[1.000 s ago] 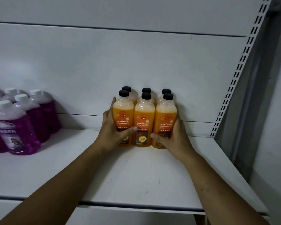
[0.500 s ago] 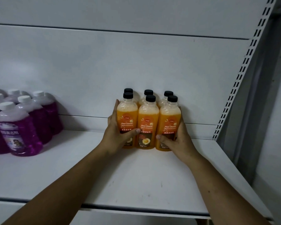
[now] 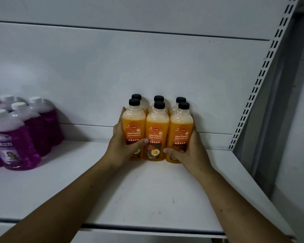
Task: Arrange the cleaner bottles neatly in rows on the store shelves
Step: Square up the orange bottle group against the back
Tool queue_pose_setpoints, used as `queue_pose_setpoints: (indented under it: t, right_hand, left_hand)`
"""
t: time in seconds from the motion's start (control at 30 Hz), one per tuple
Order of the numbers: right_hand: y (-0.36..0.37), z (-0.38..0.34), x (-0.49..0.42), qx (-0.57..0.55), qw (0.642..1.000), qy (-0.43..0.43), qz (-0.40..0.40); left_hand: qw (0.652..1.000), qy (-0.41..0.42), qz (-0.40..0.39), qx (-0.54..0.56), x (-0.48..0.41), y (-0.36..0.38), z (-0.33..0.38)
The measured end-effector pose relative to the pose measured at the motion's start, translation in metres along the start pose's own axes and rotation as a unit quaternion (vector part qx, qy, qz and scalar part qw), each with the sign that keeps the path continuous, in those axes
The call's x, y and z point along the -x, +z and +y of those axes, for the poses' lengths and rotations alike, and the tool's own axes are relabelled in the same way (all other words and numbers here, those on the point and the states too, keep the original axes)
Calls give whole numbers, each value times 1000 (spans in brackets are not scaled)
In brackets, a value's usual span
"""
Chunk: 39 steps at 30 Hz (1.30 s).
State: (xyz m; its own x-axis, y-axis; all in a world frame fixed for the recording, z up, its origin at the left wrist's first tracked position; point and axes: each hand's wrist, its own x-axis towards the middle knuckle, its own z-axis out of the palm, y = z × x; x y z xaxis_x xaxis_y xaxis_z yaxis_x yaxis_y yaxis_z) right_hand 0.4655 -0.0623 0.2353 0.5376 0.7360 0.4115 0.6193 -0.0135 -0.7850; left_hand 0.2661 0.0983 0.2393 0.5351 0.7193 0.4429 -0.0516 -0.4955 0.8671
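Six orange floor cleaner bottles [image 3: 157,134] with black caps stand upright in a tight block, two rows of three, labels facing forward. The left hand [image 3: 121,146] is wrapped round the left front bottle [image 3: 134,123]. Its fingers run up that bottle's outer side, and its thumb lies across the label, the tip reaching the middle front bottle [image 3: 157,127]. The right hand [image 3: 193,151] grips the right front bottle [image 3: 181,125] the same way, with fingers behind its outer side and the thumb laid across the lower front.

The block rests on a white shelf [image 3: 147,199], with its rear row close to the white back panel [image 3: 112,76]. Well to the left of the block, on the same shelf, stands a group of purple cleaner bottles [image 3: 23,137] with white caps. To the right of the block a perforated upright [image 3: 258,81] rises along the end of the shelf.
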Motion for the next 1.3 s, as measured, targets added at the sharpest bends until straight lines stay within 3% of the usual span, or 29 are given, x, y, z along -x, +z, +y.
queue_pose_setpoints:
  t: [0.37,0.67,0.83,1.3]
  right_hand:
    - [4,-8,4,56,998,2,37]
    - [-4,0,5,89,994,42,-38]
    - [-3,0,5,90,995,34,-17]
    - [9,-8,8,79,995,32,50]
  left_hand:
    - [1000,-9,17,-12,3,4,3]
    - [998,-25,3,-50,6,-1,3]
    - [986,-12,12,-169,8,-4,-2]
    - [984,-20,25,-176,7,-2,-5]
